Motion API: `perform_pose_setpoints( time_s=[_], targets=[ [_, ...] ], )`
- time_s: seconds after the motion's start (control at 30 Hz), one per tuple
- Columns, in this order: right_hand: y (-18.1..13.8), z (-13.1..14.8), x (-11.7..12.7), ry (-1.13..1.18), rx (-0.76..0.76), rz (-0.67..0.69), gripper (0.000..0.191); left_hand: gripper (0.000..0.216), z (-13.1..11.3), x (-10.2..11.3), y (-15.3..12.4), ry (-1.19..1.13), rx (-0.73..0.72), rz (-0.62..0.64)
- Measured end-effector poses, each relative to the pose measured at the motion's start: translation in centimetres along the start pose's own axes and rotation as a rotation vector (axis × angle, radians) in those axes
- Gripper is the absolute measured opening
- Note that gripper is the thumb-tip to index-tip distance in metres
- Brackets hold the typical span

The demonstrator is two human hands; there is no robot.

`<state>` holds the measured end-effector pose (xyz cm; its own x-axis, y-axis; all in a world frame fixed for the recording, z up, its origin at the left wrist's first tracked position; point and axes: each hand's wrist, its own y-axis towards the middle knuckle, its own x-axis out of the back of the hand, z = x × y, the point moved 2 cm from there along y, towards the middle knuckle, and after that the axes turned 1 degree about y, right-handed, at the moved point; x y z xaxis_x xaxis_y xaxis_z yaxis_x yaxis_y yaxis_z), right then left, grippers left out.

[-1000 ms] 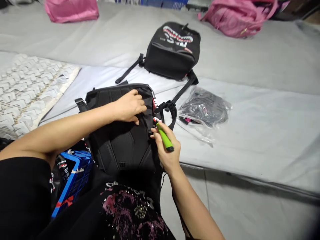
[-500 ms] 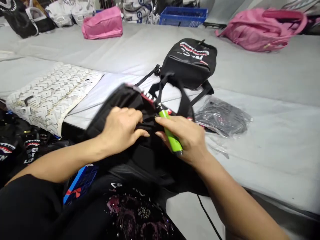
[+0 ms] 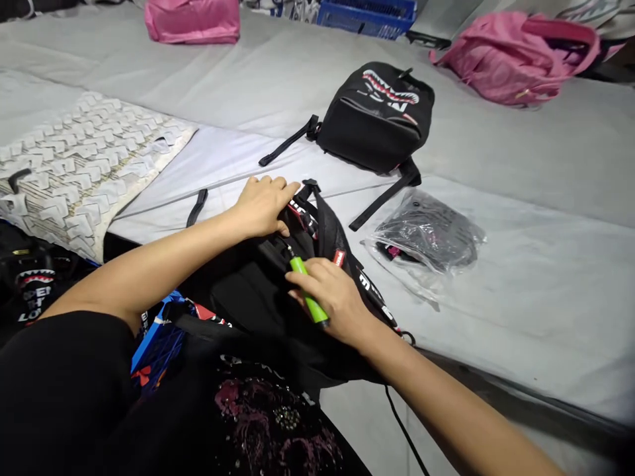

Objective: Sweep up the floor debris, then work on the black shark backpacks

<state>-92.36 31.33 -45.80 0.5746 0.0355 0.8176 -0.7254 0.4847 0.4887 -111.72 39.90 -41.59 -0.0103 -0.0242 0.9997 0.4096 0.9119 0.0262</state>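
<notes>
Right hand (image 3: 327, 291): closed round a green tool (image 3: 308, 289), with the thin metal tip aimed at the bag (image 3: 238, 291); contact between tip and fabric impossible to tell. Left hand (image 3: 265, 208): laid over the top edge of the bag near the tip, half curled, with thumb apart from fingers; whether pinching or merely pressing, impossible to tell. Bag: black, spread beneath both hands, between the shirt (image 3: 278, 416) and the near side of the table (image 3: 520, 284). Step in hand, by judgement: close work with the tool near the opening or a seam, steadied from the left. Called for next, by judgement: fabric held taut, a small controlled motion of the tip, and left fingers out of its path

On the table, draped in pale grey: a second bag (image 3: 377, 125), printed with a toothed mouth; nearer and to the right, a clear pouch (image 3: 426, 231) with dark contents; to the left, a sheet (image 3: 99, 165) bearing rows of pale patches. Farther back: a left pink bag (image 3: 193, 21), a right pink bag (image 3: 516, 63) and, between them, a blue crate (image 3: 367, 20). Below: a blue basket (image 3: 146, 348), dark printed goods (image 3: 34, 287) at far left, and a pale floor (image 3: 360, 416) crossed by a black cord (image 3: 404, 426)
</notes>
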Motion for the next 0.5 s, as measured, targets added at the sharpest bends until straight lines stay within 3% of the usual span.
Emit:
perform_pose_setpoints(
  time_s=[0.1, 0.23, 0.4, 0.5],
  targets=[
    [-0.3, -0.2, -0.2, 0.034, -0.039, 0.029, 0.024, 0.09, 0.2, -1.3, 1.5, 0.041, -0.056, -0.013],
    [-0.8, -1.3, 0.0, 0.111, -0.118, -0.064, 0.035, 0.107, -0.9, -1.5, 0.6, 0.059, -0.249, -0.126],
    [-1.3, -2.7, -0.9, 0.082, -0.257, -0.179, 0.039, 0.126, -2.9, -2.3, 0.8, 0.174, -0.323, -0.012],
    [-1.1, -3.4, -1.1, 0.09, -0.247, -0.109, 0.028, 0.122, -3.2, -3.2, 1.8, 0.193, -0.27, 0.023]
  ],
)
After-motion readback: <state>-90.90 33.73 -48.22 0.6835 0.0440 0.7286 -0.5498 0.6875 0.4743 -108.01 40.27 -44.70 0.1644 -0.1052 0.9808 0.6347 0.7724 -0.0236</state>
